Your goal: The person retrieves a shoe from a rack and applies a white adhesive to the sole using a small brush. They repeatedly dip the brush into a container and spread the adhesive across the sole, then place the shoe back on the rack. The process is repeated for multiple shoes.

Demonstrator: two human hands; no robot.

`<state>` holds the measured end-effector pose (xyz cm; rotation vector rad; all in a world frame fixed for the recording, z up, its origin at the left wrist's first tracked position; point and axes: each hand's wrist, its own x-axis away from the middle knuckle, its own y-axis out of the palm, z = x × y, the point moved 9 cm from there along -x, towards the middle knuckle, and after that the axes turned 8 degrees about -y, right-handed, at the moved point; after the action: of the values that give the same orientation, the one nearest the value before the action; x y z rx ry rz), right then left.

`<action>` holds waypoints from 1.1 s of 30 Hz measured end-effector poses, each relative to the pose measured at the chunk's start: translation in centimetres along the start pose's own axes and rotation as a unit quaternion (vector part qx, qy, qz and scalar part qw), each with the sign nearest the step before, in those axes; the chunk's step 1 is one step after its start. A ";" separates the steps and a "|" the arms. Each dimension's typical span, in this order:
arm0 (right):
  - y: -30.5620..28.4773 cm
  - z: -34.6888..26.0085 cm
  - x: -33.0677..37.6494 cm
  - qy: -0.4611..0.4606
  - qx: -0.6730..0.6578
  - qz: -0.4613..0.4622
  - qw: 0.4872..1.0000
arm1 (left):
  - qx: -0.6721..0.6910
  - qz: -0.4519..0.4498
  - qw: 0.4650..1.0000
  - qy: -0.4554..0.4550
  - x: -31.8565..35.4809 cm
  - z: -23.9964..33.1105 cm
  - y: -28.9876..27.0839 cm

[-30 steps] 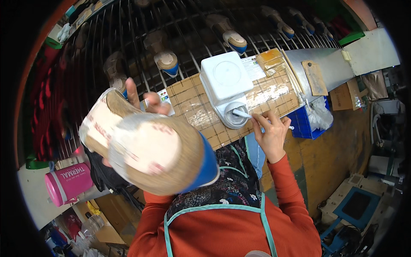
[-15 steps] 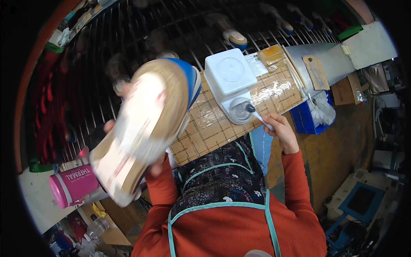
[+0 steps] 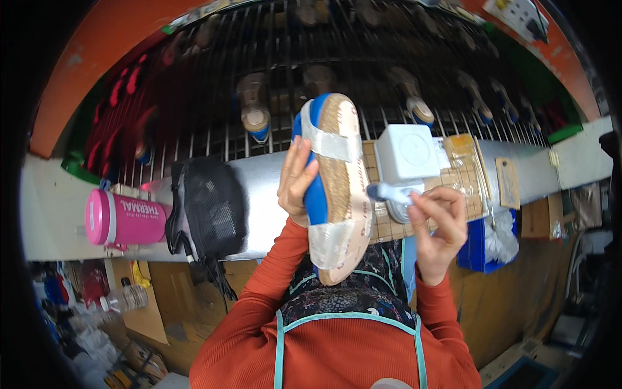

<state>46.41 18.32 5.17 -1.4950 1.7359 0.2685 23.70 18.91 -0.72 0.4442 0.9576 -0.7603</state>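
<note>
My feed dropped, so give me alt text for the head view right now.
The left hand holds a cork-soled sandal with a blue sole edge up on end, while the right hand brings a small brush to its side. Behind sit a white box, a pink flask and a black bag.

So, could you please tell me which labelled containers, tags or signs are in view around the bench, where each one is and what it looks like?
Pink flask: lying on its side on the metal ledge at the left, cylindrical, white band, white lettering.
Tan tag: flat on the ledge at the right, narrow oblong.
Paper sheet: top right on the orange wall, white with dark print.
Cardboard box: below the ledge at the right, brown.
</note>
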 end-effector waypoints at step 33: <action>5.4 -3.7 -4.6 -0.222 0.118 -0.083 0.964 | -0.093 -0.090 0.987 0.090 -2.6 2.2 -2.9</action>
<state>39.78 20.86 8.90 -1.2795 1.2326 0.2743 21.85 16.55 2.62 0.2671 1.2390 -0.7946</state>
